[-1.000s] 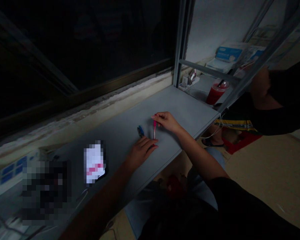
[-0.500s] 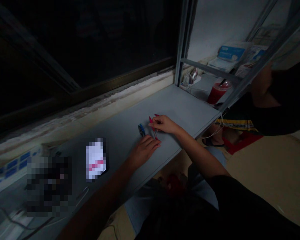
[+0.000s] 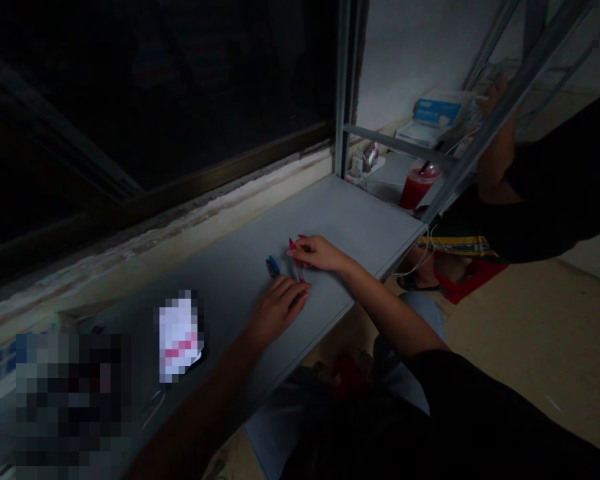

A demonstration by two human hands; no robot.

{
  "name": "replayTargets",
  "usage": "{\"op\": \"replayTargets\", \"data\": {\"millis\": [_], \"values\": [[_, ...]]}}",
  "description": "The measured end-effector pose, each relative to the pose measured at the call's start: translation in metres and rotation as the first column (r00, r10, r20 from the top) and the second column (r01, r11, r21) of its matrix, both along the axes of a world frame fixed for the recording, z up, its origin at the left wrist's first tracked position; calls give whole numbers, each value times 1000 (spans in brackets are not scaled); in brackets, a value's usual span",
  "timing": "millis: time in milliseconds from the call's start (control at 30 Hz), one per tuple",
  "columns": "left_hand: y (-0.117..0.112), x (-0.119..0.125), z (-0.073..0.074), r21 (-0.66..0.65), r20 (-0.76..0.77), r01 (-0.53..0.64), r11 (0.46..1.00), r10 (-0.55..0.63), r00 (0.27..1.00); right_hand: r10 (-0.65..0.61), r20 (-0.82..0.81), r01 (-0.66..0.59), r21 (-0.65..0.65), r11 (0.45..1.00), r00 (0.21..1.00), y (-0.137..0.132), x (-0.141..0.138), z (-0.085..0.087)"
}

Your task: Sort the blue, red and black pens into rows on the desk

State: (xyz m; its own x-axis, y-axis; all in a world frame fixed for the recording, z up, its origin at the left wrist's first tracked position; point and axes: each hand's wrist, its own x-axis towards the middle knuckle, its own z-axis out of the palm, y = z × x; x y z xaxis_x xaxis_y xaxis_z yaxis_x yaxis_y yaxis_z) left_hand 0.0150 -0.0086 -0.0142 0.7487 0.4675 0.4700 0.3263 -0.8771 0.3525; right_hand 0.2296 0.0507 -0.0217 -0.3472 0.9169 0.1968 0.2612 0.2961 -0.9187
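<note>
Inspection at the centre of the frame: the right hand (image 3: 320,254) pinches a slim red pen (image 3: 296,265) between its fingertips, near the pen's upper end. The pen lies tilted on the grey counter (image 3: 360,220), with its lower end by the left hand (image 3: 277,310). The left hand lies nearly flat with its fingers close together, and its fingertips sit at or just beside the pen; the light is too poor to confirm contact. A small blue item (image 3: 273,267), too small to identify, lies just left of the pen.

Handling assessment: a hold this fine is best kept steady, with the left hand braced on the counter and clear of the blue item.

Also noted: a pixelated white-and-pink paper (image 3: 179,337) on the counter at lower left, a pixelated dark object (image 3: 67,400) at the lower-left corner, and a red drink (image 3: 414,190) with a straw at upper right. A second person's bare arm (image 3: 495,160) is at the right, well apart from the hands.
</note>
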Motion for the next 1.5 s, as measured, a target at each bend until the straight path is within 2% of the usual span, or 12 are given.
{"op": "replayTargets", "data": {"millis": [233, 433, 633, 1300, 1433, 1500], "values": [[-1, 0, 0, -32, 57, 10, 999, -8, 998, 37, 42, -34, -74, 997, 998, 2, 1, -2], [-1, -1, -2, -57, 24, 8, 998, -6, 1000, 76, 60, -73, -61, 995, 995, 3, 0, -6], [-2, -1, 4, -49, 40, -17, 999, 19, 999, 93, 96, -90, -30, 995, 991, 0, -1, -2], [-1, 0, 1, -25, -3, 16, 1000, -16, 1000, 55, 234, -60, 16, 998, 971, -2, 0, 7], [-1, -1, 2, -29, -7, 19, 999, -19, 1000, 38, 200, -37, -11, 999, 979, -2, 0, 7], [0, -3, 1, -31, 1, -30, 999, 30, 1000, -5, 150, 9, -31, 999, 989, -1, 1, 7]]}}
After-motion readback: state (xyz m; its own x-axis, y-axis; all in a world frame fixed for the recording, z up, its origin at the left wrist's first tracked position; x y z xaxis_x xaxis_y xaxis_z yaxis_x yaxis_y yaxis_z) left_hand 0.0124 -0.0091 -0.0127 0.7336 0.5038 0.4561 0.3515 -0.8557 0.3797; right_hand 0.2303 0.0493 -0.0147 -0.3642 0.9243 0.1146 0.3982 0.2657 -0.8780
